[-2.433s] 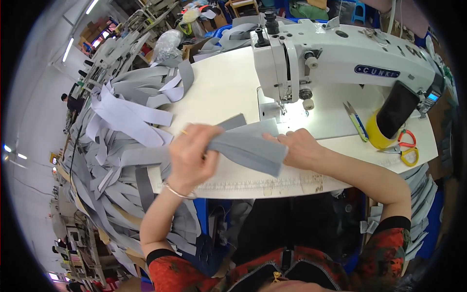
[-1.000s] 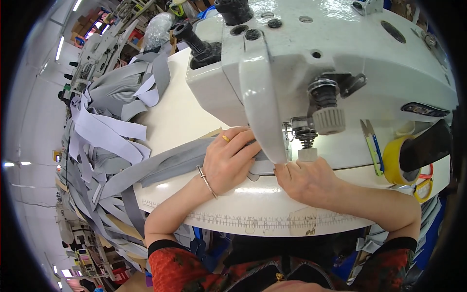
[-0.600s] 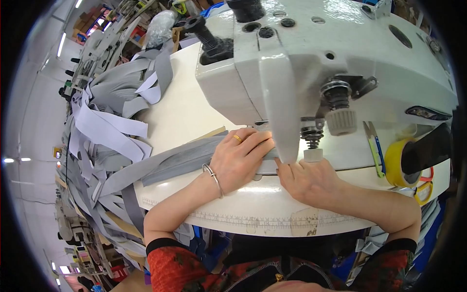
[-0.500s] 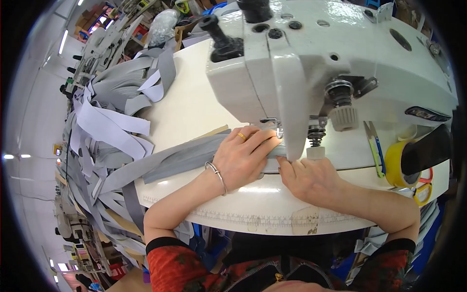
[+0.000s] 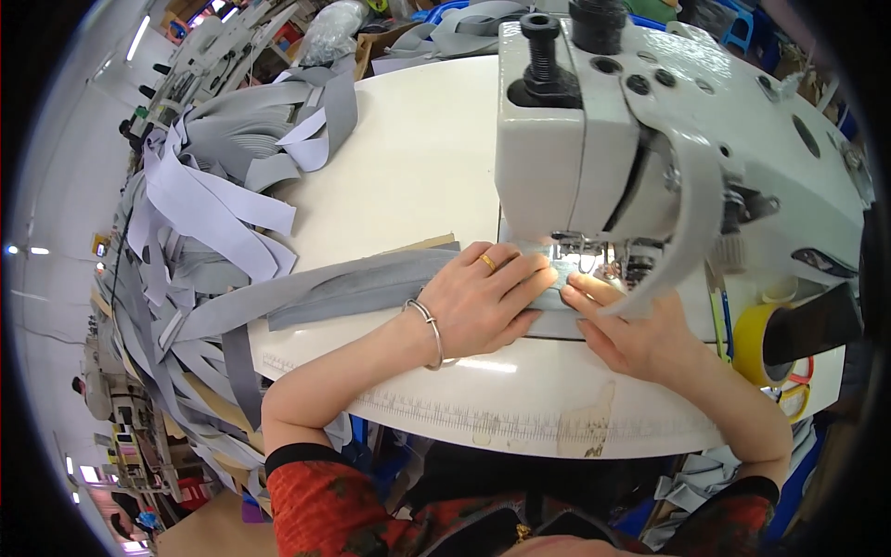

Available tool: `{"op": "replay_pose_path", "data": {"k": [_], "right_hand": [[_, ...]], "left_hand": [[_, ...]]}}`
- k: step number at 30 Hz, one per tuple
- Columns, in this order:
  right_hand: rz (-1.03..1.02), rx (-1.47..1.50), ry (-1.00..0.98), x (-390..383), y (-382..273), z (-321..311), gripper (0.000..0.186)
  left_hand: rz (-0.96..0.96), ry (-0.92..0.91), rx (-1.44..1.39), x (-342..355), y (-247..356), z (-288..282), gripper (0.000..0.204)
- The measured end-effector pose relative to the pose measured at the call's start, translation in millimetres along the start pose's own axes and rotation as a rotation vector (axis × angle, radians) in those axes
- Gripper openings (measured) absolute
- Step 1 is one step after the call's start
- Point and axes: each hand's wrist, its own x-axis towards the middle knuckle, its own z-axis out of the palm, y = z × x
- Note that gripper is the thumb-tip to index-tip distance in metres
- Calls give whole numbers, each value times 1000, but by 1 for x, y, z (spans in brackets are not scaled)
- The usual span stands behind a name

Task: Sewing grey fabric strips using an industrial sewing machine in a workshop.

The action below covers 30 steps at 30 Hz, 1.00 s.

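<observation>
Both my hands lie on a grey fabric strip (image 5: pixel 362 288) on the white sewing table (image 5: pixel 418 148). My left hand (image 5: pixel 478 297) has its fingers laid out on the strip, fingertips beside the lit needle area (image 5: pixel 585 255) of the white sewing machine (image 5: pixel 538 162). My right hand (image 5: pixel 636 334) rests just right of it, fingers extended onto the fabric beneath the machine's front, partly hidden by its curved white arm. The strip runs left over the table's edge into a heap of grey strips (image 5: pixel 237 139), with pale lilac strips (image 5: pixel 195 195) on top.
At the right stand a yellow tape roll (image 5: pixel 752 348) with a black phone (image 5: pixel 817 330) against it, green-blue snips (image 5: pixel 719 316) and scissors (image 5: pixel 794 395). A printed ruler (image 5: pixel 501 427) runs along the front edge. Behind are a clear plastic bag (image 5: pixel 329 28) and cluttered workstations.
My hands came from holding the strip up to lying on it under the machine. My right fingers, curled a moment ago, are now extended. The view has shifted, showing more of the needle.
</observation>
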Motion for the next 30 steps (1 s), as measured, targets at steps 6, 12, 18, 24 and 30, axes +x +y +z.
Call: {"op": "replay_pose_path", "data": {"k": [6, 12, 18, 24, 30], "right_hand": [[64, 23, -89, -6, 4, 1, 43], [113, -44, -123, -2, -3, 8, 40], [102, 35, -10, -6, -2, 4, 35], [91, 67, 17, -3, -4, 10, 32], [51, 35, 53, 0, -4, 11, 31]], "left_hand": [[102, 89, 14, -1, -8, 8, 45], [63, 106, 29, -9, -9, -2, 39], [117, 190, -96, -2, -11, 13, 33], [-94, 478, 31, -45, -30, -59, 26], [-494, 348, 631, -161, -133, -114, 24]]}}
